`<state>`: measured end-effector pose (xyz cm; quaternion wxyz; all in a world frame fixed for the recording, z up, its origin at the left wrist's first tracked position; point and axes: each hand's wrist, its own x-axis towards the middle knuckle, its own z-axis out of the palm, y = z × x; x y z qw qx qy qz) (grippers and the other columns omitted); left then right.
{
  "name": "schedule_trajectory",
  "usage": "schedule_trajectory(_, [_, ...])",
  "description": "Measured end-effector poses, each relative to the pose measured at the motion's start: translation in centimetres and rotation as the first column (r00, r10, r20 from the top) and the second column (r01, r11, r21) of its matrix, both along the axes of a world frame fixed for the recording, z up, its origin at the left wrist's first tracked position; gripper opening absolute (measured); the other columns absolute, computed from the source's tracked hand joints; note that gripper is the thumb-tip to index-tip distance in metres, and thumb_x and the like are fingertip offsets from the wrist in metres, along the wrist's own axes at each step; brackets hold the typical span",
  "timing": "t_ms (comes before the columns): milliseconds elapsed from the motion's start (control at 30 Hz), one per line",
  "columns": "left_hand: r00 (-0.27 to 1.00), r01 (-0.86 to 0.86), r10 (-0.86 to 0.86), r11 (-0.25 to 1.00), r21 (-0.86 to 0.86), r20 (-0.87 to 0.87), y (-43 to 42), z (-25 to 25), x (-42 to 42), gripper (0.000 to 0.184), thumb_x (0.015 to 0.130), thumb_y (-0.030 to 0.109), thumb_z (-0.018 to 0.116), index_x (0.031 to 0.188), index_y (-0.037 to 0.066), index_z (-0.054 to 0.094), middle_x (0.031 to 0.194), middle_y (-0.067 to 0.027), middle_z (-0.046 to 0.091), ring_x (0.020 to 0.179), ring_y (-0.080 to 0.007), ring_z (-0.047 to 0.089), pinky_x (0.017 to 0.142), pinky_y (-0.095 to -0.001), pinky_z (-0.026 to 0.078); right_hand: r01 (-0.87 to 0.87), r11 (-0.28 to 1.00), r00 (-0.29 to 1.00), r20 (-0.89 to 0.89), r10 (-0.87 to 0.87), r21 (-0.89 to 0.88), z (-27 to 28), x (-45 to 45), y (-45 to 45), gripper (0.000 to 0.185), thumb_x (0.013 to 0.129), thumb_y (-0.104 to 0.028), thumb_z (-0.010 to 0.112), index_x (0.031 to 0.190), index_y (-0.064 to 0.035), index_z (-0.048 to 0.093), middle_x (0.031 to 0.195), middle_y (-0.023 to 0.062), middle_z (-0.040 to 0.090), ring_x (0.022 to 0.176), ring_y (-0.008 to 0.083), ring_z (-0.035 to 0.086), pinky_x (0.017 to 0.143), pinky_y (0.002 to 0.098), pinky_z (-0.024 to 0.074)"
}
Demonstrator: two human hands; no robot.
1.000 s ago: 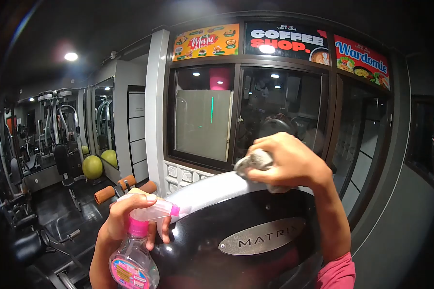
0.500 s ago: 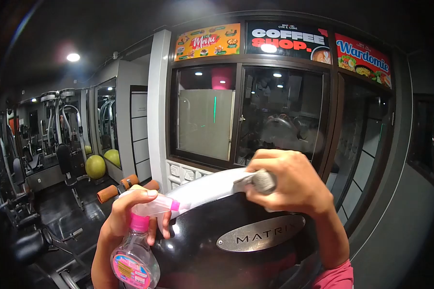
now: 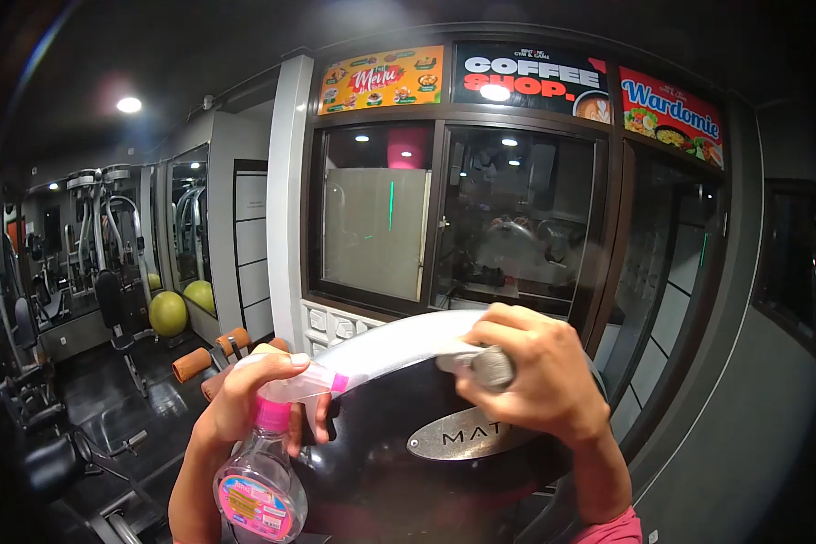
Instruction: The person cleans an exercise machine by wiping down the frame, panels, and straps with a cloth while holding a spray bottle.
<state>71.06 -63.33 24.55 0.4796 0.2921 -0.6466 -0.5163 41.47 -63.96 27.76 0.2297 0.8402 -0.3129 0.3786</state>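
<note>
- Clear plastic bottle (image 3: pixel 261 494) with a pink collar, at lower left, tilted slightly; its label faces the viewer.
- Left hand (image 3: pixel 236 399): closed around the bottle's spray head, thumb along the top, fingers at the trigger; the pink nozzle points right, across the machine's front.
- Grey cloth (image 3: pixel 491 367): bunched within the right hand (image 3: pixel 553 372), whose fingers are curled tightly over it.
- Silver rim (image 3: pixel 381 349): curved along the top of the black panel (image 3: pixel 376 444). The cloth overlaps the rim's lower edge in this view; firm contact cannot be told.
- Oval plate (image 3: pixel 453 440): on the panel below the cloth, letters "MAT" legible, the remainder hidden by the right hand.
- Background: orange rollers (image 3: pixel 190 365) and a green ball (image 3: pixel 168 314) at left; window (image 3: pixel 376 236) behind the rim.
</note>
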Motion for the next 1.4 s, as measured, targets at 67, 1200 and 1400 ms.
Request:
schedule_trajectory(67, [0.999,-0.044,0.044,0.999,-0.012,0.019,0.0,0.1,-0.1,0.052,0.087,0.038,0.052,0.085,-0.013,0.064,0.074,-0.0191,0.065,0.061,-0.0273,0.069,0.04,-0.0295,0.053,0.074,0.996,0.992,0.099,-0.078,0.047,-0.4,-1.7,0.3,0.024,0.073,-0.025,0.076,0.087,-0.0072,0.07,0.086,0.0066,0.064,0.08,0.027,0.065,0.07,0.0388,0.0538])
schedule_trajectory(1200, [0.981,0.141,-0.128,0.986,-0.085,0.148,-0.3,0.4,0.1,0.05,0.094,0.035,0.047,0.084,-0.011,0.064,0.074,-0.0182,0.066,0.06,-0.0257,0.068,0.045,-0.031,0.053,0.351,0.936,0.88,0.353,-0.319,-0.031,-6.8,0.0,5.2,0.022,0.07,-0.018,0.075,0.089,-0.0075,0.07,0.09,0.0062,0.065,0.077,0.0263,0.064,0.068,0.0373,0.0532])
schedule_trajectory(1400, [0.997,0.021,-0.01,0.989,-0.144,0.078,0.5,-0.2,-0.4,0.048,0.093,0.033,0.048,0.082,-0.01,0.065,0.07,-0.0186,0.067,0.05,-0.0233,0.064,0.043,-0.0296,0.05,0.166,0.986,0.953,0.256,-0.164,0.014,-8.5,1.2,7.2,0.029,0.068,-0.019,0.08,0.095,-0.0132,0.073,0.094,0.004,0.066,0.076,0.0231,0.064,0.067,0.0346,0.0536])
